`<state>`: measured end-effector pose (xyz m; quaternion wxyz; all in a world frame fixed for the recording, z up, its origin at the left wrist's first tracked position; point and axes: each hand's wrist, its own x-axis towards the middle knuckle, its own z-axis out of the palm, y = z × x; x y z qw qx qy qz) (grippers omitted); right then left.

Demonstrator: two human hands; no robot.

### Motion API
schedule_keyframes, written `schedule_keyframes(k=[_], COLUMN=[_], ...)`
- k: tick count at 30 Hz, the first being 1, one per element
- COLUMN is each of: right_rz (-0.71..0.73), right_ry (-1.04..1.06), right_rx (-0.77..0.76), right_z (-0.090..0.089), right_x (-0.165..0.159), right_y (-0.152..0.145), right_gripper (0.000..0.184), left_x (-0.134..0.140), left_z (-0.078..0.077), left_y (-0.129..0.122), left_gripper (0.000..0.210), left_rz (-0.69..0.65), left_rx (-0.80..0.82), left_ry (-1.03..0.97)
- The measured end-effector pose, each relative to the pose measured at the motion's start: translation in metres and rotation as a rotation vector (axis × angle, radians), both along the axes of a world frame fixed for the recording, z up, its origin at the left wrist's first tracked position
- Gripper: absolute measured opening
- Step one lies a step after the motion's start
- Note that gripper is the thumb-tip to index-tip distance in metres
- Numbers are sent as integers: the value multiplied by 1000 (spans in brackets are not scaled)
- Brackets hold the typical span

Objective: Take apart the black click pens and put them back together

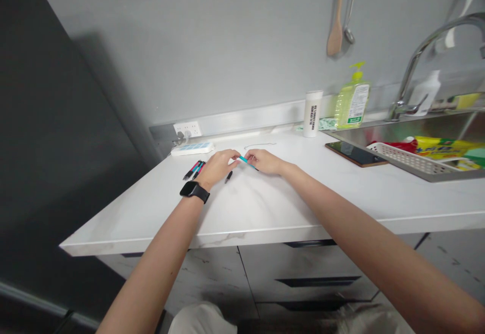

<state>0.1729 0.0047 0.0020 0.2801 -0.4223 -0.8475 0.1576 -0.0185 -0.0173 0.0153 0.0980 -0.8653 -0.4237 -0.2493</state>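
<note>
A light-blue pen barrel is held just above the white counter, between my two hands. My right hand pinches it with thumb and fingertips, and its dark end pokes out beneath them. At its other end, my left hand, with a black watch on the wrist, closes its fingertips around the tip. A short black pen part lies on the counter close to my left hand. Left of that hand lie several pens in pink, blue and black, partly hidden by it.
Behind my hands are a power strip, a thin wire-like strand and a wall socket. On the right stand a white canister and a yellow-green soap bottle; a phone lies before the sink.
</note>
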Motion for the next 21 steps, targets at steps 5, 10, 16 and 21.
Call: schedule_keyframes(k=[5, 10, 16, 21], right_rz=[4, 6, -18, -82], right_ry=[32, 43, 52, 58], right_rx=[-27, -34, -27, 2], right_z=[-2, -6, -8, -6], right_x=[1, 1, 1, 3], right_y=[3, 8, 10, 10], right_gripper=[23, 23, 22, 19], left_x=[-2, -8, -6, -3], left_z=[-5, -12, -8, -4], left_y=[0, 4, 2, 0], left_gripper=[36, 38, 17, 21], left_rz=[208, 310, 287, 278], left_rx=[-143, -294, -294, -210], left_ry=[85, 232, 261, 127])
